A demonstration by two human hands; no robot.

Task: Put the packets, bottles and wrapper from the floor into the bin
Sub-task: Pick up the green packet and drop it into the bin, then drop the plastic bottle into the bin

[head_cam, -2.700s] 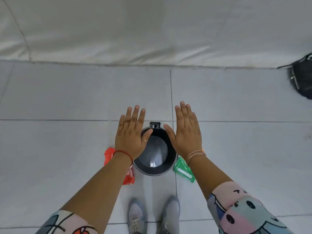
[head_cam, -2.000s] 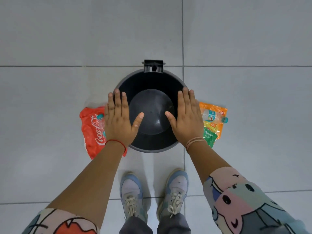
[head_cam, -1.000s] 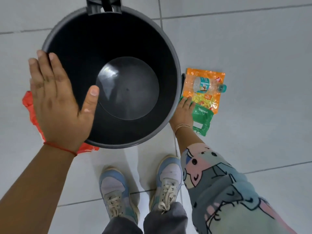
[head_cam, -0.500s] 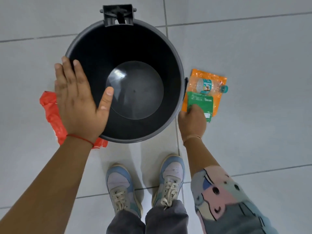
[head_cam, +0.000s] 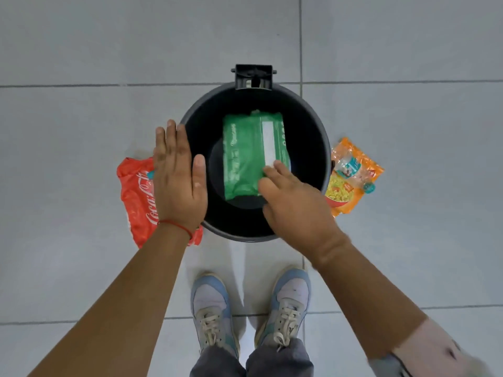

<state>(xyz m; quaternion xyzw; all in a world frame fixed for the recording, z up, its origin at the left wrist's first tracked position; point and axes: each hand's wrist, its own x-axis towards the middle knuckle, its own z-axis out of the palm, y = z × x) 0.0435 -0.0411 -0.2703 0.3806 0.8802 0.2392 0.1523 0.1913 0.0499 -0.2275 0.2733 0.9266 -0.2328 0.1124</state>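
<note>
- The right hand [head_cam: 296, 210] pinches the near right corner of the green packet [head_cam: 253, 153], fingers closed on it, over the mouth of the bin [head_cam: 325, 137].
- The packet hangs flat, well inside the rim on every side, so I judge this is the release: simply open the fingers and let it fall straight to the bottom.
- Loosen the pinch all at once; a slow slip off one corner could tip the packet against the bin's wall.
- Then lift the hand straight up so the wrist does not knock the near rim.
- The left hand [head_cam: 177, 180] is flat and open, holding nothing, over the bin's left rim; it can steady the bin if needed.
- Left of the bin, partly under that hand, lies the red wrapper [head_cam: 136, 197] on the floor [head_cam: 81, 131].
- Right of the bin lies the orange packet [head_cam: 340, 191] with a small bottle [head_cam: 351, 170] on top, both not yet binned.
</note>
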